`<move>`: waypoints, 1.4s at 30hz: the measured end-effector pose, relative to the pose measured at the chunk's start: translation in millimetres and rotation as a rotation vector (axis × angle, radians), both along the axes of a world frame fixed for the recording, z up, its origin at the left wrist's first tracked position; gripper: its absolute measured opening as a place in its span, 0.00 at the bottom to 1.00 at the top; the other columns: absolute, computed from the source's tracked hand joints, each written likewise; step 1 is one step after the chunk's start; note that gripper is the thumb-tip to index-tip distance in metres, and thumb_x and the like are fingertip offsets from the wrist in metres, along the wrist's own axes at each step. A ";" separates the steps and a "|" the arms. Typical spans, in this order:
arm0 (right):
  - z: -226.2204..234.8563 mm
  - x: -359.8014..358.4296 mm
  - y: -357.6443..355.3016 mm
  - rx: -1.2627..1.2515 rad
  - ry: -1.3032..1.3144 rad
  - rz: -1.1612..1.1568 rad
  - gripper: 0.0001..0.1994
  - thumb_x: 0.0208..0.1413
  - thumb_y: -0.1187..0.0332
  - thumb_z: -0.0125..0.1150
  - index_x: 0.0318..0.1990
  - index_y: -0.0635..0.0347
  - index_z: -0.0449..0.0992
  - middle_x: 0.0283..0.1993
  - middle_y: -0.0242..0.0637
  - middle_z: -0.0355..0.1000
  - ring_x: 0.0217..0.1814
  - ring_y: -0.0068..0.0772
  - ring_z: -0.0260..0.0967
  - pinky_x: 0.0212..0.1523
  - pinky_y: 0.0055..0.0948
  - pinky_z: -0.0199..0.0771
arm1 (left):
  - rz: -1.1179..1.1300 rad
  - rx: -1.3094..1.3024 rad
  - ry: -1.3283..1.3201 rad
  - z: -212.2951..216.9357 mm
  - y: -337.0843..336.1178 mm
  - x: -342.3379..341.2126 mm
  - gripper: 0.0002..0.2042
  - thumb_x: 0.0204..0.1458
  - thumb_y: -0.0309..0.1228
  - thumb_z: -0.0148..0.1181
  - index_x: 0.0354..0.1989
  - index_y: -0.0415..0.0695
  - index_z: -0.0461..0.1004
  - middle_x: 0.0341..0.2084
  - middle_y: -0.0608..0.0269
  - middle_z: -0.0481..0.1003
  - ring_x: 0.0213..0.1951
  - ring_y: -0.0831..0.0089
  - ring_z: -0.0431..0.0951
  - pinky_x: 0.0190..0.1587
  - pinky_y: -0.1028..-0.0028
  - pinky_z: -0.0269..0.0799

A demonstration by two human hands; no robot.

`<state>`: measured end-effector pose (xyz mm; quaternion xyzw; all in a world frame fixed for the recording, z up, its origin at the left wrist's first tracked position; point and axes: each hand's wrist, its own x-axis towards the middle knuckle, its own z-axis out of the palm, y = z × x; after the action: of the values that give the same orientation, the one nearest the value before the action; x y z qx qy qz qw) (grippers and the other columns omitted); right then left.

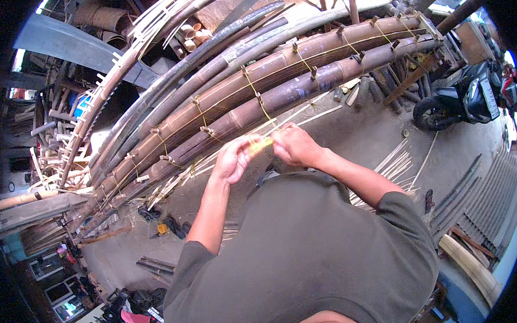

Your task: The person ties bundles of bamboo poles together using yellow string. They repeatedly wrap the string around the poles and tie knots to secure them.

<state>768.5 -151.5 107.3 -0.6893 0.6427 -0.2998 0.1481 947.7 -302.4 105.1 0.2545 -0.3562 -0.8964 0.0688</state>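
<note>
My two hands are close together in front of my chest, a short gap apart, and a yellow bundle (260,146) spans that gap. It is blurred, so I cannot tell whether it is wound cord or a flat strip. My left hand (234,161) grasps its left, nearer end between thumb and fingers; my right hand (293,146) is clenched about its right end, back of the hand upward. The bundle's long axis runs mostly left to right, its right end tipped a little farther from me.

The relation that matters most, I judge, is between this bundle and the near bamboo pole (293,89). That pole lies just beyond my hands, running from near left to far right, with the far bamboo pole (274,68) alongside it. So the bundle slants the same general way as the poles, on my side of them. A thin yellow cord (262,105) crosses the poles and comes down toward my right hand, which is the nearer of the two to it. Whether the cord joins the bundle is hidden at my fingers. Wooden pegs (314,73) stand out along the poles, with more cord crossing between them.
</note>
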 end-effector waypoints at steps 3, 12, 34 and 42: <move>2.8 13.4 -7.6 0.114 -0.663 -0.293 0.10 0.61 0.65 0.48 0.36 0.63 0.69 0.32 0.52 0.71 0.38 0.51 0.71 0.40 0.42 0.68 | 0.061 -0.193 -0.021 1.8 15.5 -13.6 0.17 0.63 0.31 0.45 0.55 0.33 0.68 0.51 0.52 0.72 0.54 0.68 0.72 0.60 0.68 0.65; 7.8 16.0 -16.4 0.047 -0.992 -0.290 0.13 0.66 0.64 0.46 0.38 0.65 0.71 0.35 0.33 0.72 0.37 0.25 0.68 0.41 0.28 0.70 | 0.261 -0.321 0.122 -7.3 45.3 -65.3 0.14 0.64 0.34 0.44 0.46 0.36 0.70 0.47 0.54 0.73 0.48 0.68 0.73 0.55 0.68 0.67; 44.2 7.6 12.4 0.044 -0.371 -0.361 0.26 0.59 0.67 0.51 0.65 0.53 0.54 0.37 0.60 0.72 0.36 0.58 0.74 0.37 0.48 0.74 | -0.009 -0.884 0.012 -36.7 41.3 -88.6 0.10 0.65 0.35 0.42 0.37 0.41 0.65 0.25 0.69 0.64 0.28 0.78 0.65 0.32 0.75 0.65; 15.8 -39.1 13.6 0.132 -1.741 -0.315 0.07 0.63 0.63 0.52 0.36 0.54 0.70 0.22 0.22 0.61 0.17 0.12 0.52 0.16 0.16 0.50 | -0.169 -0.552 -0.047 13.5 57.7 -80.6 0.12 0.67 0.39 0.39 0.42 0.44 0.64 0.21 0.72 0.61 0.21 0.84 0.60 0.25 0.79 0.63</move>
<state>729.4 -137.9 123.1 -0.1103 0.4055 -0.6970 0.5810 867.2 -244.7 118.6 0.2163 -0.6082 -0.7619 0.0522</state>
